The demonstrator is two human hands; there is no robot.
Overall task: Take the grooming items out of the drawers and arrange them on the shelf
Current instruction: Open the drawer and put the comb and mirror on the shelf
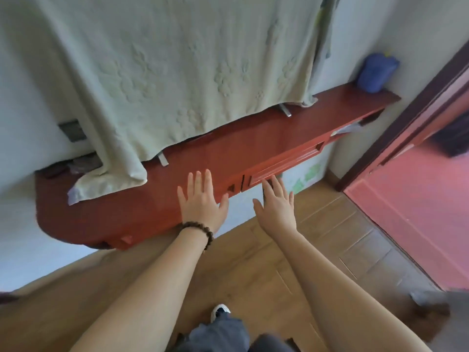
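Note:
A long red-brown wooden shelf (253, 143) runs along the wall, with drawers in its front edge. The middle drawer (286, 163) looks shut. My left hand (200, 201) is spread flat, palm down, over the shelf's front edge, a bead bracelet on its wrist. My right hand (276, 201) is open with fingers apart, its fingertips at the lower edge of the middle drawer. Neither hand holds anything. No grooming items show.
A pale green cloth (157, 77) drapes over something tall standing on the shelf and trails onto its left end. A blue bag (375, 72) sits at the far right end. A further drawer (352, 128) at the right stands slightly open. A doorway (416, 153) is at the right.

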